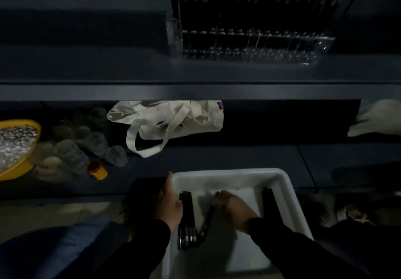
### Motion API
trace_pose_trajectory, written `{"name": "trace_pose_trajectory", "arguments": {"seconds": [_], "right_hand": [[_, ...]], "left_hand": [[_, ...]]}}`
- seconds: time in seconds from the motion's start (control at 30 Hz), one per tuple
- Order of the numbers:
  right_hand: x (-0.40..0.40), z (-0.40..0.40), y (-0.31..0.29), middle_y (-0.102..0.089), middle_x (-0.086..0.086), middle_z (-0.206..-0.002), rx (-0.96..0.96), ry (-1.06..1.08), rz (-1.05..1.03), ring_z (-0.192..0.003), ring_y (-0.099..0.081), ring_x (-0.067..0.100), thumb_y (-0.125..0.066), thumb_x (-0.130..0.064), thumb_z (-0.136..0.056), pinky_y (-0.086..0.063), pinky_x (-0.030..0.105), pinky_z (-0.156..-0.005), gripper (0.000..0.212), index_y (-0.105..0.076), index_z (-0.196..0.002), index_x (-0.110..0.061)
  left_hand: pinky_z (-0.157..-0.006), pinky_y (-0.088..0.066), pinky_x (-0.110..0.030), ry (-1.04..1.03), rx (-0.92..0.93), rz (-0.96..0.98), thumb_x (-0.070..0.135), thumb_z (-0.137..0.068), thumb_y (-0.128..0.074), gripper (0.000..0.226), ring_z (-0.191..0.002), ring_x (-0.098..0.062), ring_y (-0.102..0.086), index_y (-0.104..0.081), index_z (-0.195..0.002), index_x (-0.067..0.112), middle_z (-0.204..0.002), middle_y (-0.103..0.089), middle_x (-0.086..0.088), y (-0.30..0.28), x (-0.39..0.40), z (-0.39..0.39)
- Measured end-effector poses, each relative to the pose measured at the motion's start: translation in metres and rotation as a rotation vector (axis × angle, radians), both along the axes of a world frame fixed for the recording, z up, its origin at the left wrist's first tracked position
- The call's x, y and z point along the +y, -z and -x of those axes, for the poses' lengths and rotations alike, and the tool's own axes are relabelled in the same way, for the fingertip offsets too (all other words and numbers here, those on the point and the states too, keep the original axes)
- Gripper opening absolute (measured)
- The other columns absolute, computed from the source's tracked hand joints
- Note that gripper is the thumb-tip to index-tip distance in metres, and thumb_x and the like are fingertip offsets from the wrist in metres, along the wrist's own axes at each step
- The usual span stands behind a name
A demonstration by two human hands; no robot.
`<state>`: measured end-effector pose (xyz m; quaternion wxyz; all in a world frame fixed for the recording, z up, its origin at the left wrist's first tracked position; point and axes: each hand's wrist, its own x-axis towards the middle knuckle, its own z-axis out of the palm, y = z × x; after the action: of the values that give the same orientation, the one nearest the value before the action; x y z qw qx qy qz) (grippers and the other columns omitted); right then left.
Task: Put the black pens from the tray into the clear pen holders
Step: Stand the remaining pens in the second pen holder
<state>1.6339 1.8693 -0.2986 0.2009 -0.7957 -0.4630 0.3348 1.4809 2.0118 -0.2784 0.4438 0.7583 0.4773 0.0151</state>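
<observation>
Clearly you are well into the job. The holder (249,46) on the shelf far ahead of your hands is packed with upright pens (238,1) along its rear rows, while its front rows look unfilled, though the dim light makes that hard to judge.

Your left hand (170,205) rests at the left wall of the tray (286,192), thumb over the rim, and seems to press against a bundle of pens (187,220) just to its right; whether that grip actually closes on them you cannot tell from here. Your right hand (234,207) is down inside the tray with fingers curled round one pen (209,215), which slants under and to the left of the hand. Another few pens (266,202) lie against the wall just right of that hand.

So what is left, I judge, is a small remainder: the bundle, the one in hand and the right-hand few, each to be carried up to the shelf.
</observation>
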Motion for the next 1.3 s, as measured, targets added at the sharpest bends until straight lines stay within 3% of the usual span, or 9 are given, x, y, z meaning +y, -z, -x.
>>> {"name": "trace_pose_trajectory", "arguments": {"seconds": [0.13,0.37,0.47,0.57,0.7,0.87,1.03,1.17,1.3], "right_hand": [[-0.002,0.006,0.036,-0.06,-0.011,-0.122,0.007,-0.22,-0.012,-0.113,-0.056,0.014,-0.058,-0.072,-0.071,-0.038,0.04,-0.106,0.046,-0.058,-0.108,-0.045],[0.01,0.002,0.024,-0.037,-0.015,-0.138,-0.028,-0.285,0.092,-0.131,-0.038,0.017,-0.042,-0.064,-0.086,-0.023,0.037,-0.115,0.06,-0.038,-0.14,-0.038],[0.008,-0.008,0.004,-0.051,-0.006,-0.133,0.032,-0.229,0.159,-0.121,-0.048,0.014,-0.042,-0.041,-0.098,-0.032,0.026,-0.107,0.037,-0.051,-0.131,-0.028],[0.008,-0.02,-0.022,-0.058,-0.008,-0.1,0.042,-0.116,0.036,-0.09,-0.055,0.004,-0.047,-0.011,-0.096,-0.039,0.017,-0.081,0.025,-0.059,-0.118,-0.014],[0.012,-0.032,-0.063,-0.053,-0.006,-0.076,0.232,0.186,-0.245,-0.057,-0.05,0.002,-0.05,-0.001,-0.094,-0.043,0.019,-0.061,0.025,-0.05,-0.089,-0.025],[0.027,-0.046,-0.15,-0.05,0.01,-0.072,0.456,0.325,-0.479,-0.055,-0.05,0.004,-0.056,0.005,-0.09,-0.045,0.018,-0.053,0.016,-0.046,-0.082,-0.005],[0.048,-0.063,-0.241,-0.058,0.007,-0.07,0.323,0.309,-0.687,-0.063,-0.055,0.01,-0.06,-0.006,-0.09,-0.044,0.017,-0.056,0.015,-0.057,-0.084,0.008],[0.072,-0.079,-0.308,-0.063,-0.001,-0.078,0.239,0.276,-0.848,-0.067,-0.055,0.0,-0.058,-0.009,-0.092,-0.044,0.013,-0.062,0.021,-0.059,-0.072,-0.006],[0.106,-0.09,-0.347,-0.065,-0.003,-0.091,0.194,0.312,-0.917,-0.057,-0.054,-0.001,-0.051,-0.002,-0.094,-0.045,0.013,-0.055,0.008,-0.058,-0.094,0.002]], "left_hand": [[-0.098,-0.033,-0.024,-0.012,0.016,-0.021,0.0,-0.095,-0.04,0.076,-0.135,-0.025,-0.036,0.004,-0.151,0.027,-0.155,-0.024,-0.008,-0.005,-0.004,-0.001],[-0.086,-0.03,-0.016,-0.014,0.043,-0.034,-0.001,-0.095,-0.041,0.077,-0.127,-0.024,-0.045,0.003,-0.151,0.027,-0.151,-0.031,-0.01,-0.005,-0.005,-0.002],[-0.094,-0.033,-0.019,0.028,0.058,-0.058,0.001,-0.094,-0.043,0.078,-0.132,-0.022,-0.04,0.004,-0.15,0.028,-0.154,-0.026,-0.007,-0.005,-0.002,0.0],[-0.113,-0.017,-0.026,0.072,0.099,-0.133,0.005,-0.093,-0.045,0.077,-0.144,-0.018,-0.017,0.001,-0.151,0.027,-0.158,-0.013,-0.001,-0.012,0.002,0.003],[-0.114,-0.016,-0.025,0.111,0.079,-0.302,0.015,-0.095,-0.046,0.075,-0.144,-0.016,-0.015,0.0,-0.15,0.034,-0.158,-0.008,0.007,-0.038,0.01,0.004],[-0.111,-0.028,-0.025,0.064,-0.186,-0.417,0.02,-0.096,-0.05,0.055,-0.138,-0.013,-0.029,-0.027,-0.144,0.031,-0.15,-0.026,0.009,-0.096,0.023,-0.009],[-0.106,-0.034,-0.024,0.04,-0.532,-0.722,0.017,-0.091,-0.059,0.045,-0.119,0.003,-0.034,-0.04,-0.127,0.037,-0.126,-0.039,0.022,-0.173,0.045,-0.035],[-0.112,-0.026,-0.023,0.012,-0.499,-0.602,0.03,-0.098,-0.048,0.049,-0.134,-0.006,-0.029,-0.027,-0.142,0.032,-0.137,-0.027,0.019,-0.225,0.071,-0.064],[-0.109,-0.031,-0.027,0.008,-0.499,-0.455,0.032,-0.094,-0.055,0.06,-0.133,-0.012,-0.034,-0.025,-0.145,0.031,-0.147,-0.03,0.007,-0.249,0.098,-0.094]]}}
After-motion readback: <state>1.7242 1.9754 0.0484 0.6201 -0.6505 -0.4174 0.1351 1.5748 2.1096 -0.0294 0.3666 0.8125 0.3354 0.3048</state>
